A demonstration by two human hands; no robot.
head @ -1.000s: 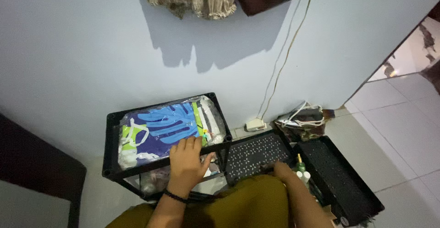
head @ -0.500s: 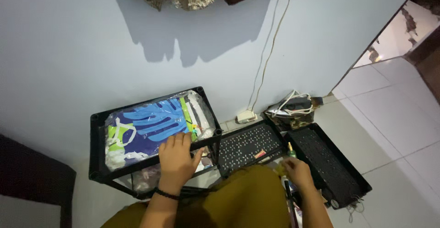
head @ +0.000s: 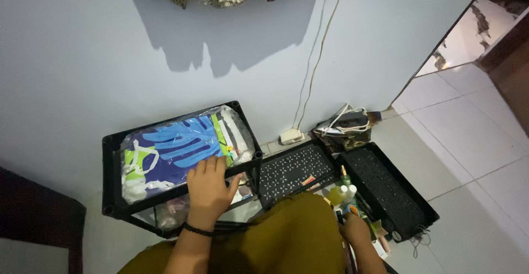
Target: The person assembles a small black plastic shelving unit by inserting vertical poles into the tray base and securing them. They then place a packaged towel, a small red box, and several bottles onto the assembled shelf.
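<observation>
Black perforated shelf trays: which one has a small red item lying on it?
The middle tray, beside the rack; the far-right tray shows none.
</observation>
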